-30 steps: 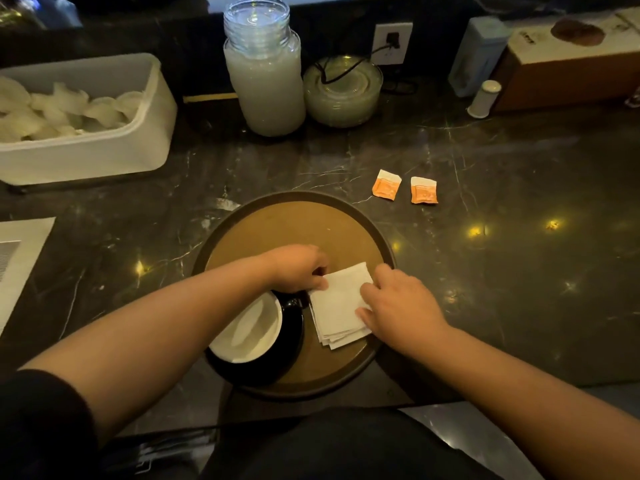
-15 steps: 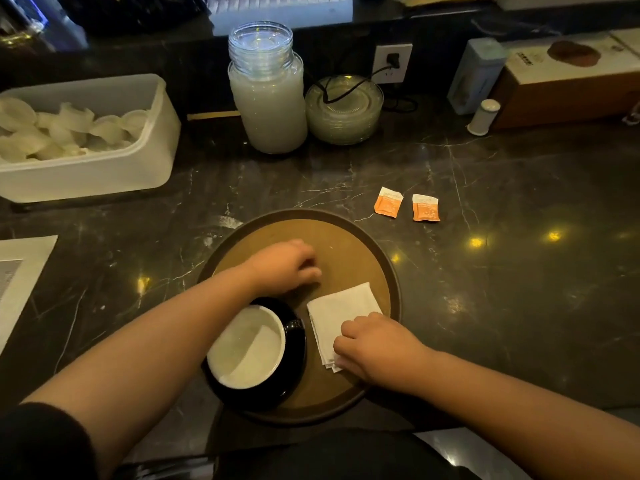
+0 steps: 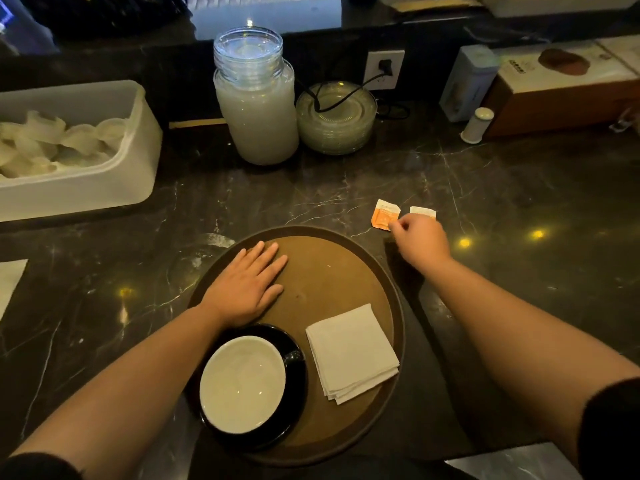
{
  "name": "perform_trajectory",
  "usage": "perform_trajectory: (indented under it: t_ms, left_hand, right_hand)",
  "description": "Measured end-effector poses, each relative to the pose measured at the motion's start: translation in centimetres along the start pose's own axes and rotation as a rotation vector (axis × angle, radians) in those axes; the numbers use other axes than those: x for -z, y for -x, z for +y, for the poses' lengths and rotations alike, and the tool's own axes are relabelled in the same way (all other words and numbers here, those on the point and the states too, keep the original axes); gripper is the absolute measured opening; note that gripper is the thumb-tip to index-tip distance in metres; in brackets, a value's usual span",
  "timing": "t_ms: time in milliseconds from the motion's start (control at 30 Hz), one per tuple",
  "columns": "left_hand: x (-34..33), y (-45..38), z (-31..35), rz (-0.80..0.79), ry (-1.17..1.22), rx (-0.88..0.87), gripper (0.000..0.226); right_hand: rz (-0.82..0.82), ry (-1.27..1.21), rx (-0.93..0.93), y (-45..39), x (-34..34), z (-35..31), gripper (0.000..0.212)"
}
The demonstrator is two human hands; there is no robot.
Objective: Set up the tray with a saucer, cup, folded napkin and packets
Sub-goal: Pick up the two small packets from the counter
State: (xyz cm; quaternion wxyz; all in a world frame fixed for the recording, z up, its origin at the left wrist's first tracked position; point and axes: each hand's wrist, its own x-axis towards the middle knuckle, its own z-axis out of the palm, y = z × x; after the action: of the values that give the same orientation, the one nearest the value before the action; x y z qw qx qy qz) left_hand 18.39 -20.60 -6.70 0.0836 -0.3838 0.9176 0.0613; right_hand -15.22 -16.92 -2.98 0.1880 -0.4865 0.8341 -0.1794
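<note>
At the far left of the dark marble worktop [image 3: 519, 306] stands a white plastic bin [image 3: 114, 168] heaped with pale, crumpled-looking items. Right of it, toward the back, a lidded glass jar [image 3: 256, 109] of cloudy white contents stands upright, with a stack of clear glass dishes [image 3: 336, 119] just beside it.

The round brown tray [image 3: 339, 271] sits at the near middle. The left hand [image 3: 246, 289] lies flat on the tray's bare far-left part, palm down, fingers straight and pointing away toward the upper right; its grip is released and holds nothing. Just nearer than that hand, on the tray's near-left part, a black saucer [image 3: 294, 420] carries a cup [image 3: 242, 384] with a white inside, upright, its dark handle turned to the right toward the napkin. The folded napkin [image 3: 351, 351], a white square of several layers, lies flat on the tray's right part, apart from the saucer, turned slightly so that one corner points to the near side.

Beyond the tray's far-right rim, two packets lie flat on the worktop, side by side. The left packet [image 3: 383, 216] is orange with a white top end pointing away. The right hand [image 3: 419, 240] reaches over them, fingertips pinched at the left packet's near-right edge; whether they actually clasp it I cannot tell. The hand covers most of the right packet [image 3: 422, 211], leaving only its white top strip in sight.
</note>
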Motion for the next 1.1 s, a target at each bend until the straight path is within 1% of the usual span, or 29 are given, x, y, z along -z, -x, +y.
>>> perform_trajectory:
  t_ms: [67, 133, 200, 267, 300, 400, 500, 533, 567, 667, 767, 800, 867, 933, 1000, 1033, 1100]
  left_hand:
    - [0.0, 0.0, 0.1, 0.004, -0.003, 0.003, 0.066]
    - [0.1, 0.0, 0.2, 0.018, -0.003, 0.004, 0.065]
    - [0.1, 0.0, 0.2, 0.03, 0.002, 0.003, 0.065]
    - [0.0, 0.1, 0.1, 0.033, 0.0, 0.003, 0.063]
    - [0.0, 0.1, 0.1, 0.034, -0.001, 0.004, 0.063]
    - [0.0, 0.1, 0.1, 0.044, 0.014, 0.004, 0.064]
    - [0.0, 0.1, 0.1, 0.055, 0.022, 0.002, 0.065]
    - [-0.1, 0.1, 0.0, 0.059, 0.02, 0.004, 0.065]
    - [-0.1, 0.1, 0.0, 0.062, 0.021, 0.004, 0.065]
    - [-0.2, 0.1, -0.1, 0.068, 0.024, 0.0, 0.065]
    - [-0.2, 0.1, 0.0, 0.065, 0.022, 0.004, 0.064]
    - [-0.2, 0.1, 0.0, 0.063, 0.021, 0.005, 0.064]
    - [-0.1, 0.1, 0.0, 0.059, 0.023, 0.008, 0.064]
    - [-0.1, 0.1, 0.0, 0.055, 0.024, 0.013, 0.064]
    - [-0.2, 0.1, 0.0, 0.055, 0.025, 0.015, 0.063]
    - [-0.2, 0.1, -0.1, 0.058, 0.029, 0.014, 0.063]
    - [-0.3, 0.1, -0.2, 0.067, 0.033, 0.012, 0.063]
  right_hand:
    - [-0.025, 0.033, -0.131, -2.2, 0.1, -0.5, 0.036]
    - [-0.08, 0.128, -0.224, -3.6, 0.2, -1.3, 0.046]
    - [-0.11, 0.229, -0.242, -4.3, 0.1, -2.2, 0.048]
    - [-0.131, 0.275, -0.22, -4.6, -0.1, -2.9, 0.042]
    - [-0.146, 0.257, -0.216, -4.8, -0.2, -3.2, 0.038]
    - [-0.172, 0.034, -0.233, -5.5, -0.5, -3.3, 0.026]
    - [-0.109, -0.257, -0.25, -5.8, 0.5, -2.5, 0.006]
    - [-0.077, -0.315, -0.254, -5.9, 1.0, -2.0, 0.008]
    - [-0.053, -0.32, -0.249, -5.9, 1.5, -1.6, 0.011]
    - [-0.051, -0.094, -0.156, -6.0, 2.4, -1.3, 0.016]
    - [-0.103, 0.143, -0.023, -6.2, 1.6, -2.9, 0.036]
    - [-0.134, 0.223, 0.003, -6.2, 1.2, -3.7, 0.037]
    - [-0.205, 0.305, 0.002, -6.1, 0.2, -4.8, 0.028]
    - [-0.279, 0.268, -0.052, -6.2, -0.4, -5.2, 0.023]
    - [-0.317, 0.183, -0.104, -6.4, -0.5, -5.0, 0.021]
    - [-0.317, 0.113, -0.113, -6.5, -0.5, -4.6, 0.021]
    - [-0.3, -0.107, -0.119, -6.6, 0.3, -3.8, 0.021]
